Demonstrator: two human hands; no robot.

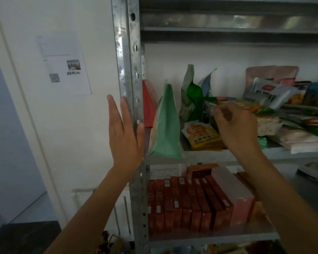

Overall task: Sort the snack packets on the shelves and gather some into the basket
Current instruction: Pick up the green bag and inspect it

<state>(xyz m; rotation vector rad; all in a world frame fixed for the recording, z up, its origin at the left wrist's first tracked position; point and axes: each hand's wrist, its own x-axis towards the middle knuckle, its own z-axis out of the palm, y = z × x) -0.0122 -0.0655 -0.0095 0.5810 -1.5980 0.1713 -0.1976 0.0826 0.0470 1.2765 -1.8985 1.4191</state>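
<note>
Head view: the left hand (125, 132) lies flat on the post (128, 70) of the shelf (200, 155). Its fingers are straight and together and its thumb is hooked round the post's edge, so it holds nothing and seems only to steady the person. The right hand (235, 127) is up at the middle level, well to the right of the post and right in among the packets, so it is the nearer hand by far. Its fingers are curled at the left end of the top packet (228, 102), which lies flat on the pile (286, 132). The packet's long axis runs away to the right, so the hand meets it end-on. The blur hides whether thumb and finger have closed on that corner, so I cannot tell. Just below the hand lies a yellow packet (200, 132), and a green pouch (165, 123) stands upright to the left, between hand and post. Red boxes (187, 198) stand in a row on the level below. No basket shows here. Judging from this, the next move would draw the top packet leftward, along its length, off the pile.
</note>
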